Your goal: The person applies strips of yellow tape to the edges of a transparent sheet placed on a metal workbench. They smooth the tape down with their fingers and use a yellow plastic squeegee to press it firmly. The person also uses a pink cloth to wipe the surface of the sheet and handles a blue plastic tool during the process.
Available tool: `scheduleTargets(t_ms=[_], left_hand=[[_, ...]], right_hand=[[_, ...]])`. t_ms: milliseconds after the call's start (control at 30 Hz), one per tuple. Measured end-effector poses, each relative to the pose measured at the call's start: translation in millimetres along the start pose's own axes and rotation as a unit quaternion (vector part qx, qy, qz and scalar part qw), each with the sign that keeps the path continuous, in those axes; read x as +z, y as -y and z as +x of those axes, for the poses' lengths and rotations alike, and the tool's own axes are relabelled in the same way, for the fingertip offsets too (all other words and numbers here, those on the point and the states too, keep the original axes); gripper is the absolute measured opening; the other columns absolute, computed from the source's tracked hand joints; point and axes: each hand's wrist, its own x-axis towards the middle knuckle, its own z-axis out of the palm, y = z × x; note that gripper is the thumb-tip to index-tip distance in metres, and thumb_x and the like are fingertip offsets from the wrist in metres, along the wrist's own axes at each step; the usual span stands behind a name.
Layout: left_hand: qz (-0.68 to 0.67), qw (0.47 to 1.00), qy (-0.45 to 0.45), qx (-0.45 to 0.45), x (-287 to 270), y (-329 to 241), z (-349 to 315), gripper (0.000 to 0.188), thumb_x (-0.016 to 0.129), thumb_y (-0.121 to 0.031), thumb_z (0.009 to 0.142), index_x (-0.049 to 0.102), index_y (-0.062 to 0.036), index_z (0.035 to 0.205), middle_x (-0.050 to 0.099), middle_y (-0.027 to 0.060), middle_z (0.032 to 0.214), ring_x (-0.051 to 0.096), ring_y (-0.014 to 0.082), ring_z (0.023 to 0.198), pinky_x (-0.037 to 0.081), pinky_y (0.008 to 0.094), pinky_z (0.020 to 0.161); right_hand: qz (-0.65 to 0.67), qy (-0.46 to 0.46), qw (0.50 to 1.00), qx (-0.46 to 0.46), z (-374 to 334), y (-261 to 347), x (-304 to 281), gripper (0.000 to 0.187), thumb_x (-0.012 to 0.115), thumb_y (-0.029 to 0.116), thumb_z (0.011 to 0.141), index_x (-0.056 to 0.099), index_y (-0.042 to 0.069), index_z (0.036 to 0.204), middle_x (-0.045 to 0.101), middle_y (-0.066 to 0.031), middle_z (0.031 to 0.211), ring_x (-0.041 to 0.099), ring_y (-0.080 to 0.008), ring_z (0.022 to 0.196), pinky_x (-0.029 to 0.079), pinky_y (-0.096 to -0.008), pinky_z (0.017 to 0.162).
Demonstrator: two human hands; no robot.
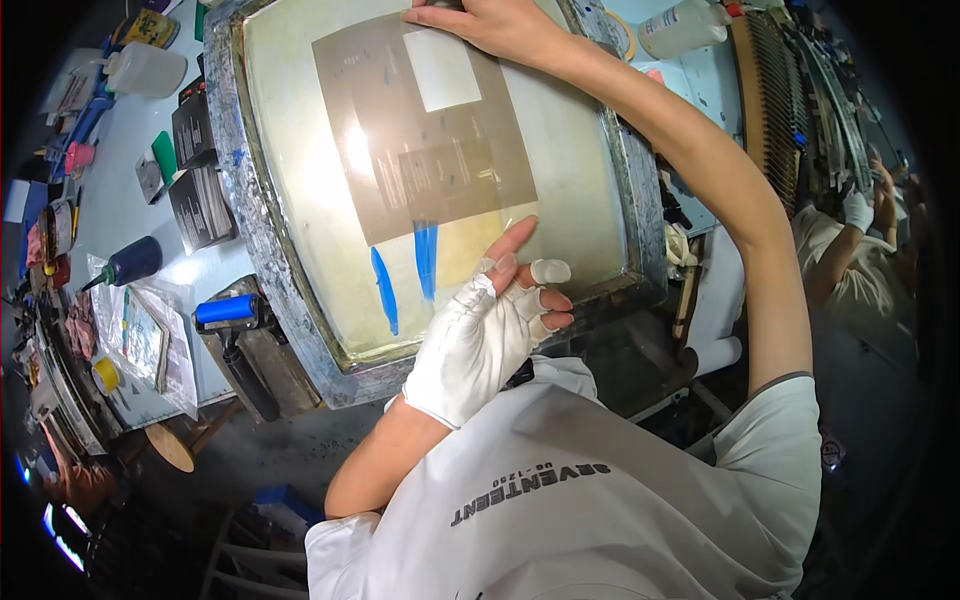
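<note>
A framed mesh screen (575, 180), pale yellow and smeared at its rim, lies in front of me. On it rests a translucent brown film sheet (375, 130) with a pale rectangular window. My right hand (490, 22), bare, reaches across to the film's far edge and pinches it near the top. Near the film's close right corner is my left hand (480, 325) in a white fingerless glove. Its thumb extends toward that corner and its other fingers are apart, some tips wrapped in white; I see nothing held. Two blue strips (384, 290) lie by the film's near edge.
A blue roller (226, 310) lies left of the frame, beside stacked dark printed cards (202, 208) and a dark bottle (135, 260). White plastic bottles (148, 70) stand farther back. Racked squeegees (765, 110) line the right; another person (855, 250) is beyond.
</note>
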Motion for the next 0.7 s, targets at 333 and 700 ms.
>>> scheduleTargets(t_ms=[333,700], left_hand=[[0.001,1.000,-0.002,0.008,-0.1,0.0,-1.2,0.079,0.065,-0.029,0.101,0.022,-0.0050,0.163,0.062,0.0170,0.120,0.065,0.0289,0.102,0.055,0.0444,0.094],[-0.012,1.000,-0.006,0.002,0.5,-1.8,-1.0,0.079,0.065,-0.027,0.100,0.022,-0.0042,0.162,0.061,0.0170,0.119,0.065,0.0302,0.102,0.055,0.0453,0.094]], right_hand=[[0.003,0.000,1.000,0.010,0.0,-0.1,-0.1,0.030,0.070,0.031,0.092,0.062,0.002,0.095,0.062,-0.0183,0.093,0.058,-0.0378,0.096,0.047,-0.0474,0.087],[0.000,-0.002,1.000,0.004,0.2,-1.3,2.1,0.030,0.071,0.031,0.092,0.062,0.003,0.095,0.060,-0.0173,0.095,0.057,-0.0376,0.096,0.045,-0.0476,0.088]])
